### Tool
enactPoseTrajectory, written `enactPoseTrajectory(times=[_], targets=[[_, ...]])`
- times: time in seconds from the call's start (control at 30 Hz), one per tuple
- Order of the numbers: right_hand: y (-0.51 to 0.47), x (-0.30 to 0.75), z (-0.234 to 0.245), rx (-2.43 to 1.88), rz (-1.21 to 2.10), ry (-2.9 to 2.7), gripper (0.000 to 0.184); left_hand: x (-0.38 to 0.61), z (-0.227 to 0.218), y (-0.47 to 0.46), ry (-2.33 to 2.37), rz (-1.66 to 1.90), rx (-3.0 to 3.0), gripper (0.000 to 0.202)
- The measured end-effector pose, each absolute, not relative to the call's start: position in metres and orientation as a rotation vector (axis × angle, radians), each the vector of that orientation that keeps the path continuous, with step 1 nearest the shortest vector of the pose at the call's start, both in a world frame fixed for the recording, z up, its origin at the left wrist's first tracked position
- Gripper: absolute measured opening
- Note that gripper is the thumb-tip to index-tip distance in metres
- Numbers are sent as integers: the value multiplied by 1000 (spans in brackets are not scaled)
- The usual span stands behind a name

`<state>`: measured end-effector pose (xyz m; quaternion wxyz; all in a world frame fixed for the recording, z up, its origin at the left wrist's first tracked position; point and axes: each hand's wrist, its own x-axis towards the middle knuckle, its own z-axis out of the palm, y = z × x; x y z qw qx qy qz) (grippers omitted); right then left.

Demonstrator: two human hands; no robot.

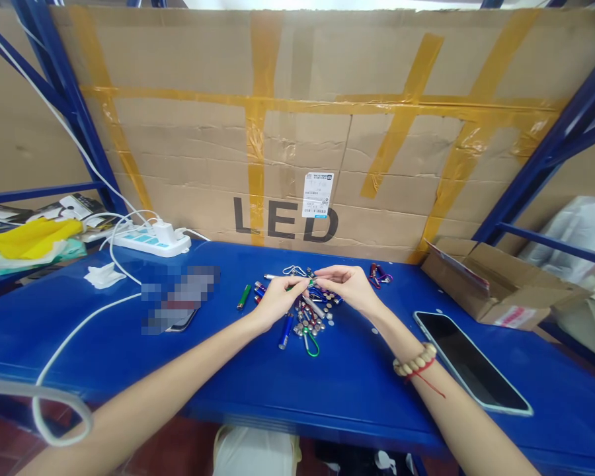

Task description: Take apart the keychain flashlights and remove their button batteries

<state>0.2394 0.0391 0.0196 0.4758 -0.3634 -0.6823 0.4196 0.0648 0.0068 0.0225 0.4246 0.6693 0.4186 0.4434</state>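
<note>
My left hand (275, 301) and my right hand (350, 287) meet over the middle of the blue table, both closed in a pinch. Between the fingertips is a small green metal flashlight (311, 282), mostly hidden by the fingers. Beneath and around the hands lies a pile of small flashlights, carabiners and round silver button cells (330, 316). A blue flashlight (286, 332) and a green carabiner (312, 345) lie at the pile's near side. Left of it is a green tube (244, 297), and behind it a silver carabiner (294, 270).
Red and purple carabiners (381, 276) lie right of the pile. Further right are a large phone (471, 363) and an open cardboard box (500, 284). A white power strip (153, 241) with cables and a blurred-out object (183, 297) are at left. Taped cardboard (203, 158) stands behind.
</note>
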Motion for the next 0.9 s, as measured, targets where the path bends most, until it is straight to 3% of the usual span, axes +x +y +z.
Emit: enactPoseTrajectory(times=[0.5,0.9], targets=[[33,245,27,-1012,730,-1976,21,67,12,6,1032,1058,1691,26],[27,240,30,-1122,1072,-1787,33,65,12,5,1043,1252,1927,20]])
